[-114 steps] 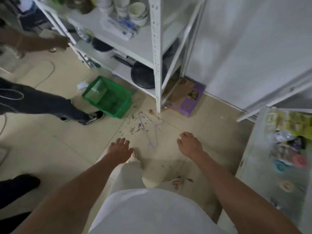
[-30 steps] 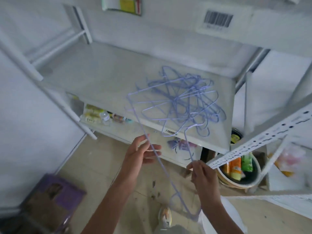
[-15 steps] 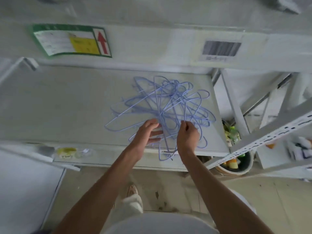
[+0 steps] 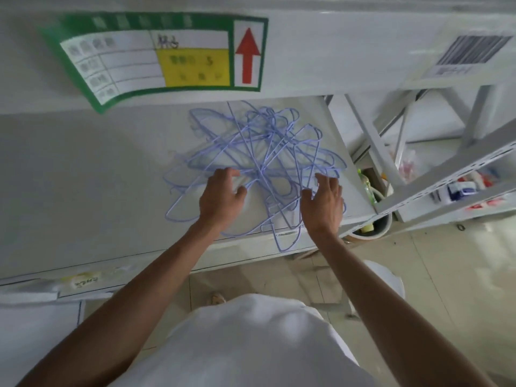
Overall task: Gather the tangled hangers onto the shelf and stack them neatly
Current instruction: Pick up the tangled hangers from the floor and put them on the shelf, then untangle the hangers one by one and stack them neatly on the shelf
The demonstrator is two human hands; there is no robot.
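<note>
Hands now spread over hangers

- tangled hangers piled on shelf, one loop overhanging front edge between hands
- left hand fingers curled on wires
- right hand spread, fingertips touching wires

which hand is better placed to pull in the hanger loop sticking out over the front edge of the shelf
Right, probably. The right hand hovers open just above the loop of the tangled pale-blue wire hangers that overhangs the white shelf edge. The left hand rests farther left, on the pile's middle.
</note>
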